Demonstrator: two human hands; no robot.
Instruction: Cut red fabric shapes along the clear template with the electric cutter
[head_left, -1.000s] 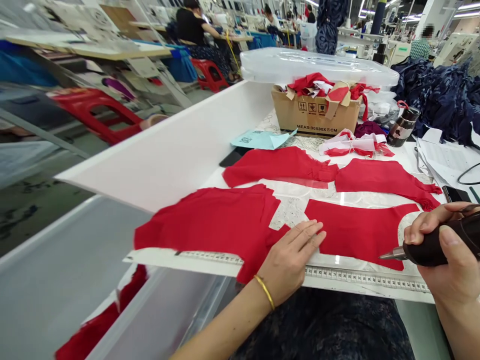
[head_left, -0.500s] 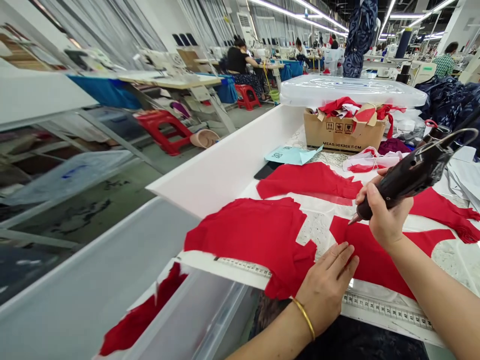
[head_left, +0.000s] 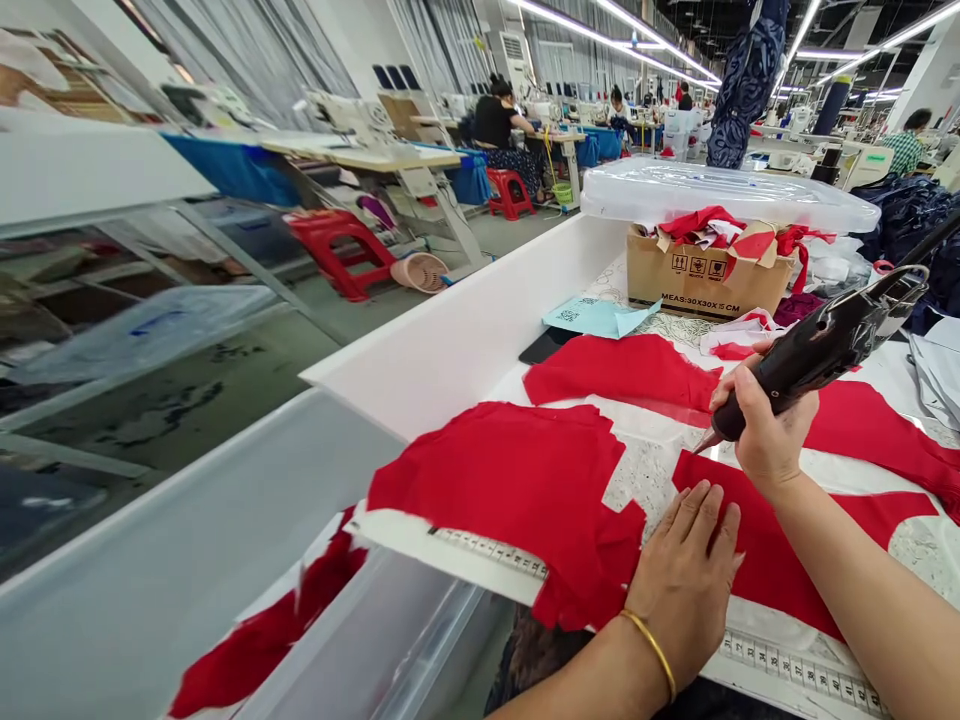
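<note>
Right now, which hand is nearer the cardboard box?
Right. The right hand is in front of the cardboard box; the left hand is farther from it, resting on red fabric.

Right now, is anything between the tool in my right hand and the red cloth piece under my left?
Nothing visible is in the way: the black tool in your right hand has its tip at the far left corner of the red cloth piece. Your left hand lies on the piece nearer you, not between.

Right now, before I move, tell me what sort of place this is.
Probably a garment workshop: white sewing machines stand in the background, flat red fabric pieces lie in front, and dark-blue patterned cloth hangs behind.
</note>
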